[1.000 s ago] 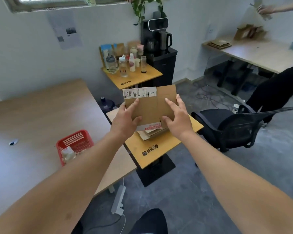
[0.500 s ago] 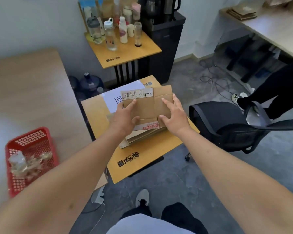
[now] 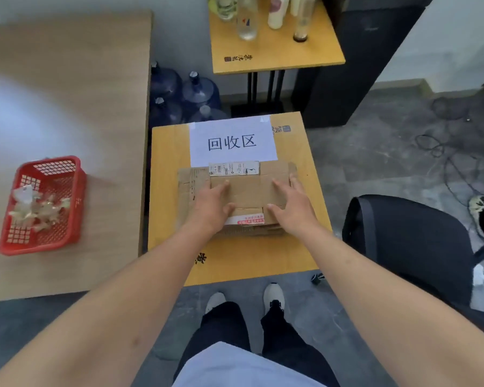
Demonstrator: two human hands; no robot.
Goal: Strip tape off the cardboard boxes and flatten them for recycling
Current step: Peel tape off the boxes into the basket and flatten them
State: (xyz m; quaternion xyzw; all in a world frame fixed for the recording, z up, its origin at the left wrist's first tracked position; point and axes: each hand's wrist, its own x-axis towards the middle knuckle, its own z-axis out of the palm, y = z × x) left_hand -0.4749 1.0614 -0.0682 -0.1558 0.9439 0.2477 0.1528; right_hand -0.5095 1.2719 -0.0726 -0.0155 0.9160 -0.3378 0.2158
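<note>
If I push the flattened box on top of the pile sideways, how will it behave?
The flattened box would probably slide easily, since cardboard lies on cardboard. It looks thin, so likely light. Its fold creases suggest it may bend if lifted by one edge.

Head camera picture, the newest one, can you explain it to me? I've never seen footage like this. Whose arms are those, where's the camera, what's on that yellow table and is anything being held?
There is no machine here. The camera is worn on a person's head and looks forward and down, so the two bare arms reaching in from the bottom are that person's own. Their shoes show on the floor below.

The left hand and the right hand lie with straight fingers on a flattened cardboard box, pressing it onto a stack of flattened cardboard. Nothing is gripped.

The stack lies on a small yellow table, just in front of a white paper sign with printed characters. The top box carries a white shipping label.

To the left, on a larger wooden table, a red basket holds crumpled clear scraps, probably tape.
</note>
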